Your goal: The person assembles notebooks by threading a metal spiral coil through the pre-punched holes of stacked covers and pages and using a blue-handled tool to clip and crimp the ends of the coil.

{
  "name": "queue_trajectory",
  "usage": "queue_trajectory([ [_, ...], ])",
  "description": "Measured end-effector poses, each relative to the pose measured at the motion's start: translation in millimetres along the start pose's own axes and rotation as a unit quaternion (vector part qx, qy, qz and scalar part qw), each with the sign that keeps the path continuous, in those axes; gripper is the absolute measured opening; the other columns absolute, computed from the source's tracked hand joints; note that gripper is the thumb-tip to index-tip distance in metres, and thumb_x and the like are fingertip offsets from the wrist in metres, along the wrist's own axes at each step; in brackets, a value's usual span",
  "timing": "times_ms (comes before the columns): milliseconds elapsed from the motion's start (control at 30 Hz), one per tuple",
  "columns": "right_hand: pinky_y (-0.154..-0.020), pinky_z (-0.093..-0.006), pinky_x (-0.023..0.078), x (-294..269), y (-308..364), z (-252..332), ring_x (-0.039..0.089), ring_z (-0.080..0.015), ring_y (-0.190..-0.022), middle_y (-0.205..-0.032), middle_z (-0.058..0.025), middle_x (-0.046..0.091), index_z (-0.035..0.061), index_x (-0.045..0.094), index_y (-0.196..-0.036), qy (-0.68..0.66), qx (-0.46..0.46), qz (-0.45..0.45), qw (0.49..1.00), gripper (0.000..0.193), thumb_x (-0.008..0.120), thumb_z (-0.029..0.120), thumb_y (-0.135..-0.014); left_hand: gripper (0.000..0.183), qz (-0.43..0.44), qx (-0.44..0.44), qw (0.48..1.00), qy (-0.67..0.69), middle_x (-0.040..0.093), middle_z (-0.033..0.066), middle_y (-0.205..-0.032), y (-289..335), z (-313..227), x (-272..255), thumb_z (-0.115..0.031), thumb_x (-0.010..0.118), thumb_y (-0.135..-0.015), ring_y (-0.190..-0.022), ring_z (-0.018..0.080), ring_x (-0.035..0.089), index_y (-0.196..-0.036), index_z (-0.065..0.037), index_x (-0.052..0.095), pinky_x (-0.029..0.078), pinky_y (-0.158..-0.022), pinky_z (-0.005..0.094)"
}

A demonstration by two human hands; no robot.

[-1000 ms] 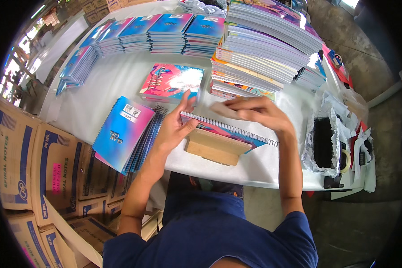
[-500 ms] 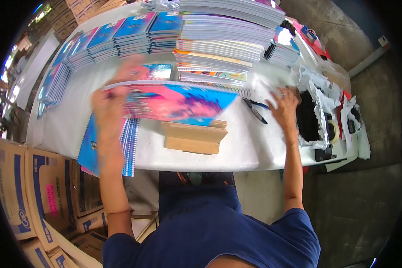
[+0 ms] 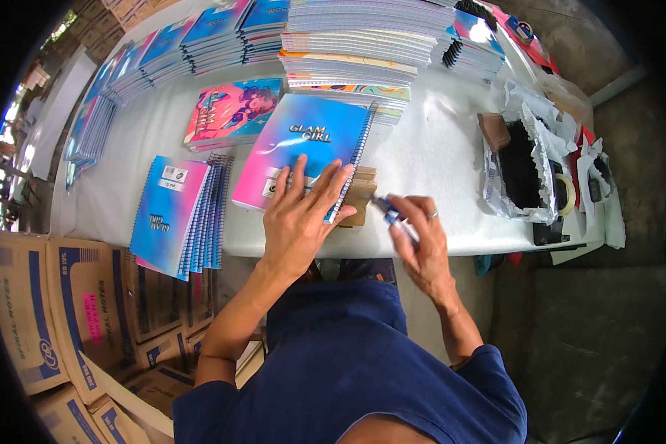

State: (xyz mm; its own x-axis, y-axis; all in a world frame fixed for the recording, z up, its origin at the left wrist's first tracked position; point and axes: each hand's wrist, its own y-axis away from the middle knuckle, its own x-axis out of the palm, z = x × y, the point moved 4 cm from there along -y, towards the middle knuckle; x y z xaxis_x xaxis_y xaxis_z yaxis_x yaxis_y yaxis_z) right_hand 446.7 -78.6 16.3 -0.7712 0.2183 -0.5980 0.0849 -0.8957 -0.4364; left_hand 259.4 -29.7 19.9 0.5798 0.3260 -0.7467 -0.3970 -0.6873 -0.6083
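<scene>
A spiral notebook (image 3: 303, 144) with a blue and pink cover lies face up on the white table (image 3: 440, 155), its near edge resting on a small cardboard block (image 3: 361, 194). My left hand (image 3: 302, 214) presses flat on the notebook's near corner, fingers spread. To the right, my right hand (image 3: 420, 240) grips a small blue-handled tool (image 3: 387, 211), its tip pointing toward the wire spiral binding. The tool's exact kind is blurred.
A fanned pile of blue-pink notebooks (image 3: 179, 214) overhangs the table's left front edge. A pink notebook stack (image 3: 233, 111) and tall notebook stacks (image 3: 355, 48) fill the back. Torn wrapping with black contents (image 3: 525, 163) sits right. Cardboard cartons (image 3: 44, 311) stand on the floor at left.
The notebook was flipped over and laid face up. My left hand came down flat on it. My right hand picked up the blue tool from the table and moved to the binding.
</scene>
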Motion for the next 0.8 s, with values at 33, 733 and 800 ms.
queue_trajectory([
  [33, -0.075, -0.0387, 0.049, 3, 5, 5, 0.057, -0.0295, -0.087, -0.104, -0.0156, 0.055, 0.0073, 0.061, -0.123, 0.006, -0.001, 0.010, 1.000, 0.038, 0.066, 0.017, -0.086, 0.067, 0.000, 0.001, 1.000, -0.005, 0.063, 0.0051, -0.128, 0, 0, 1, -0.022, 0.078, -0.073, -0.123, 0.0390, 0.053, -0.135, -0.012, 0.055, 0.041, -0.102, 0.0492],
  [733, -0.067, -0.0266, 0.046, -22, -52, -61, 0.053, -0.0137, -0.073, -0.087, -0.0088, 0.058, 0.0008, 0.063, -0.119, -0.084, 0.127, 0.052, 0.987, 0.027, 0.053, 0.014, -0.098, 0.057, -0.133, -0.153, 0.967, 0.153, 0.062, 0.0047, -0.131, -7, 94, -102, -0.011, 0.074, -0.075, -0.125, 0.0255, 0.055, -0.131, -0.014, 0.061, 0.035, -0.109, 0.0467],
  [800, -0.068, -0.0348, 0.047, -24, -59, -106, 0.057, -0.0263, -0.072, -0.092, -0.0173, 0.058, 0.0020, 0.060, -0.120, 0.125, 0.016, -0.018, 0.992, 0.027, 0.053, 0.017, -0.098, 0.055, -0.165, -0.221, 0.937, 0.215, 0.061, 0.0101, -0.131, 4, 101, -147, -0.006, 0.073, -0.076, -0.127, 0.0244, 0.053, -0.130, -0.010, 0.061, 0.034, -0.111, 0.0441],
])
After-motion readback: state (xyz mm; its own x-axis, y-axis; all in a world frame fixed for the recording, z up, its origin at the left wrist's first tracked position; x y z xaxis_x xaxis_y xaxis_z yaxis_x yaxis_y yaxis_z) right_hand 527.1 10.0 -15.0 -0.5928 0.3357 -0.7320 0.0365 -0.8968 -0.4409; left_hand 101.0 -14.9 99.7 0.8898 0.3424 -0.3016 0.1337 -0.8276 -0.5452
